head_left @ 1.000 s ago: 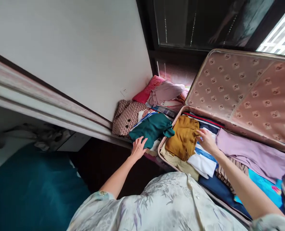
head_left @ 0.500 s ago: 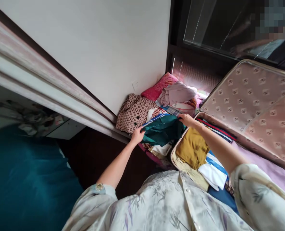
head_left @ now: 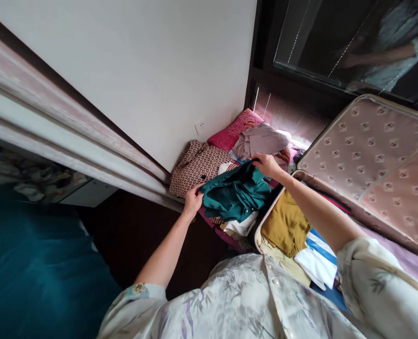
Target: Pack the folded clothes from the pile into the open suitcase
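Both hands hold the green shirt [head_left: 235,194]: the left hand [head_left: 192,201] pinches its near edge and the right hand [head_left: 265,165] grips its far edge. The shirt sits just above the pile of clothes [head_left: 230,155] by the wall, beside the open suitcase [head_left: 364,155]. This looks like the picking-up step. A next move would need both hands to lift together so the shirt does not flop.
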### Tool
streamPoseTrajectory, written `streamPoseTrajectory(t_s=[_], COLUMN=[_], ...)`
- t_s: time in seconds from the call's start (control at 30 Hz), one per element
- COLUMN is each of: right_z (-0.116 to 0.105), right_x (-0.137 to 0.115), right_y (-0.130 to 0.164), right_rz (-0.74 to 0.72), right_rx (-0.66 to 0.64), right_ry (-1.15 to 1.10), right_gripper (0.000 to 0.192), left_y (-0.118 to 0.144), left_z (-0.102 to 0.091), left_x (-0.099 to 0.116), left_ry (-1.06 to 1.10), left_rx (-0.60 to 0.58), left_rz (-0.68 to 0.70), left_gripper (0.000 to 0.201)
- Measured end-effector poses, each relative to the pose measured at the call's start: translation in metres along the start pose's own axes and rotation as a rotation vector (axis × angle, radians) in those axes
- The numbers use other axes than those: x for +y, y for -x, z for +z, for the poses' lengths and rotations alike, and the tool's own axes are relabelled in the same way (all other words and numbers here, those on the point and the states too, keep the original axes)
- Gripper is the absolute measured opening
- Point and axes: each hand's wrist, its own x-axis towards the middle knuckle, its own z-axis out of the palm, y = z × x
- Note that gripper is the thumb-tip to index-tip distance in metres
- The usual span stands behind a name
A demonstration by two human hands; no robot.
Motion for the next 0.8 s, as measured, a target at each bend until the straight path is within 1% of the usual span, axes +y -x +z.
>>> streamPoseTrajectory(t_s=[0.07, 0.13, 0.2, 0.23, 0.27, 0.3, 0.33, 0.4, 0.47, 0.5, 0.57, 0.67, 0.73, 0.8], right_z=[-0.008, -0.015, -0.018, -0.018, -0.017, -0.016, -0.015, -0.017, -0.028, -0.039, -0.068, -0.129, -0.171, -0.208], right_x=[0.010, 0.021, 0.030, 0.033, 0.035, 0.037, 0.037, 0.037, 0.032, 0.028, 0.016, -0.011, -0.028, -0.040], right_y=[0.023, 0.053, 0.083, 0.096, 0.108, 0.116, 0.122, 0.126, 0.123, 0.120, 0.115, 0.118, 0.129, 0.146], right_rz=[-0.075, -0.088, -0.049, -0.022, 0.001, 0.017, 0.029, 0.065, 0.080, 0.068, 0.004, -0.103, -0.127, -0.114], right_rx=[-0.002, -0.080, -0.162, -0.184, -0.194, -0.194, -0.189, -0.165, -0.135, -0.110, -0.042, 0.080, 0.162, 0.262], right_ry=[-0.022, -0.037, -0.039, -0.035, -0.032, -0.031, -0.032, -0.048, -0.088, -0.106, -0.109, -0.030, 0.029, 0.038], right_gripper=[0.023, 0.023, 0.022, 0.021, 0.020, 0.019, 0.020, 0.023, 0.027, 0.028, 0.027, 0.027, 0.028, 0.027], left_y=[0.015, 0.035, 0.055, 0.063, 0.069, 0.073, 0.073, 0.064, 0.044, 0.032, 0.005, -0.025, -0.035, -0.037], left_z=[-0.001, 0.000, 0.004, 0.007, 0.010, 0.012, 0.013, 0.011, 0.002, -0.004, -0.019, -0.039, -0.047, -0.049], left_x=[0.004, 0.008, 0.008, 0.008, 0.008, 0.008, 0.010, 0.019, 0.039, 0.053, 0.090, 0.159, 0.206, 0.250], left_ry=[0.019, 0.040, 0.035, 0.014, -0.014, -0.048, -0.084, -0.151, -0.206, -0.224, -0.235, -0.208, -0.169, -0.141], left_rx=[-0.115, -0.326, -0.542, -0.606, -0.623, -0.597, -0.537, -0.379, -0.239, -0.188, -0.119, -0.059, -0.042, -0.027], left_rz=[0.092, 0.183, 0.237, 0.240, 0.230, 0.212, 0.190, 0.168, 0.212, 0.264, 0.410, 0.615, 0.713, 0.784], left_gripper=[0.033, 0.030, 0.028, 0.026, 0.026, 0.026, 0.026, 0.025, 0.024, 0.023, 0.022, 0.022, 0.026, 0.031])
